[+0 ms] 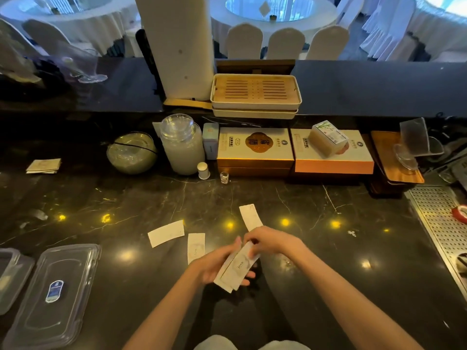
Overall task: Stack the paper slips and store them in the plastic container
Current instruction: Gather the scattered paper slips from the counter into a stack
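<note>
Both hands are gathering thin paper slips above the dark counter.

The left hand [214, 263] is cupping the small stack [236, 270] underneath while the right hand [267, 242] is pinching its top end; light, limp paper, likely best gripped by its edges. Three loose slips [166, 233] are lying just beyond; the plastic container [54, 294] is sitting well left.

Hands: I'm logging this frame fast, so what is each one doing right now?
Left hand: closed under the stack of paper slips, holding it.
Right hand: fingers pinching the stack's upper end.
</note>
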Available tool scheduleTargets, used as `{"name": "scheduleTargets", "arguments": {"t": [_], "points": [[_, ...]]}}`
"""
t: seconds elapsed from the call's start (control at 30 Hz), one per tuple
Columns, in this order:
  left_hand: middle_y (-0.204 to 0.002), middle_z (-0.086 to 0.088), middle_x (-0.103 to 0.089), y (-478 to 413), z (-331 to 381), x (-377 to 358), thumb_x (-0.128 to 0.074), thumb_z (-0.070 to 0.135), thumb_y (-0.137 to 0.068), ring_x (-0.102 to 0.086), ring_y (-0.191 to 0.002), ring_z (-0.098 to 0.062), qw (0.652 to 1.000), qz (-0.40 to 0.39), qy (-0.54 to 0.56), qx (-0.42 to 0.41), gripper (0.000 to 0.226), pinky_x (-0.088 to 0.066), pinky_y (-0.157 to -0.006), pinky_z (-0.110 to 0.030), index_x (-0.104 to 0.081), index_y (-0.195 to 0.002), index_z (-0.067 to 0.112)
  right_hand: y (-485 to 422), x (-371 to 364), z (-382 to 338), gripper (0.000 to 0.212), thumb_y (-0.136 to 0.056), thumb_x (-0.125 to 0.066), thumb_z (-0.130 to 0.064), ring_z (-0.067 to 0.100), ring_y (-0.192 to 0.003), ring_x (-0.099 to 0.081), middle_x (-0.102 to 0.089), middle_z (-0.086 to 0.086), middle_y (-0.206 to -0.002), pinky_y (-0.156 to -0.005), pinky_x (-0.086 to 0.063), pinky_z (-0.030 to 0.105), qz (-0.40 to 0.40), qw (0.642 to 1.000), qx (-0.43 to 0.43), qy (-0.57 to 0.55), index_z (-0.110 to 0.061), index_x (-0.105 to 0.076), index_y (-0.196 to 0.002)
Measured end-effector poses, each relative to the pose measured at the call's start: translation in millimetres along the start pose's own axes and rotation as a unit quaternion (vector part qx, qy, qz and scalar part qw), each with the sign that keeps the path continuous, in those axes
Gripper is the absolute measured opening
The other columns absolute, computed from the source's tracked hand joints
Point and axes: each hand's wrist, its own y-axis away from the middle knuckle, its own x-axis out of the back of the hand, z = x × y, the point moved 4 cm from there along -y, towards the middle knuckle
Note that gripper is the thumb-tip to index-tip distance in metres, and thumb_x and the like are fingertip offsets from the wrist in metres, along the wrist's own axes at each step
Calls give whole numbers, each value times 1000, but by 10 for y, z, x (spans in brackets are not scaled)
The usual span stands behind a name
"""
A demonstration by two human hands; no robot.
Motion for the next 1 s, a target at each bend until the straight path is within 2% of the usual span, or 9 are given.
{"name": "scheduleTargets", "arguments": {"t": [0.1, 0.17, 0.3, 0.43, 0.57, 0.73, 0.87, 0.93, 1.0], "points": [[-112, -16, -72, 40, 21, 95, -73, 42, -85, -73, -86, -25, 993, 70, -88, -20, 68, -63, -75, -36, -43, -139, 14, -237, 18, -247, 29, -89, -63, -22, 25, -107, -63, -67, 4, -115, -92, -52, 42, 61, 996, 13, 71, -20, -59, -118], [-102, -17, -71, 72, 44, 286, -72, 30, -88, -69, -74, -23, 991, 114, -15, -70, 56, -61, -67, -36, -48, -136, 16, -396, 57, -264, 47, -87, -65, -36, 23, -109, -64, -66, 0, -119, -89, -52, 40, 128, 991, -20, 41, -28, -48, -130], [-100, -20, -66, 187, 103, 773, -61, 7, -94, -68, -71, -26, 967, 201, 98, -121, 39, -58, -64, -39, -53, -131, 21, -617, 161, 165, 45, -93, -59, -34, 29, -121, -58, -60, 8, -133, -97, -50, 44, 281, 930, -227, -70, -19, -50, -135], [-84, -17, -61, 240, 165, 1064, -47, -8, -88, -60, -59, -22, 965, 213, 114, -106, 41, -51, -53, -32, -49, -125, 10, -676, -86, 520, 54, -89, -66, -37, 32, -127, -50, -51, 13, -136, -99, -47, 43, 271, 886, -360, -111, -11, -47, -133], [-84, -16, -60, 149, 264, 1160, -59, 6, -96, -59, -63, -25, 960, 192, 167, -117, 28, -53, -54, -33, -49, -121, 15, -749, -295, 595, 50, -86, -72, -26, 33, -125, -47, -51, 14, -132, -101, -45, 41, 303, 863, -378, -144, -7, -49, -126], [-93, -16, -65, 128, 305, 1171, -76, 19, -87, -66, -73, -27, 958, 202, 154, -134, 47, -59, -63, -39, -52, -127, 21, -740, -545, 523, 7, -92, -60, -6, 35, -106, -61, -64, 16, -109, -94, -50, 48, 407, 747, -365, -380, -8, -57, -98], [-104, -18, -61, 224, 242, 1119, -73, 25, -89, -66, -82, -27, 941, 255, 152, -164, 52, -59, -74, -41, -47, -133, 17, -641, -868, 102, 17, -94, -59, -4, 26, -85, -62, -64, 16, -103, -71, -52, 33, 406, 633, -293, -590, -7, -53, -109], [-109, -19, -61, 285, 178, 1023, -69, 29, -92, -65, -89, -30, 937, 261, 149, -178, 47, -56, -81, -46, -48, -132, 16, -549, -1039, -192, 15, -93, -60, -4, 20, -75, -61, -66, 11, -96, -66, -51, 29, 363, 644, -237, -630, -11, -55, -105], [-112, -20, -66, 336, 75, 913, -63, 29, -96, -67, -96, -33, 937, 255, 147, -188, 37, -56, -85, -50, -53, -128, 15, -466, -1223, -475, 13, -92, -62, -9, 19, -77, -64, -70, 9, -94, -68, -54, 30, 282, 723, -182, -603, -16, -58, -103]]}}
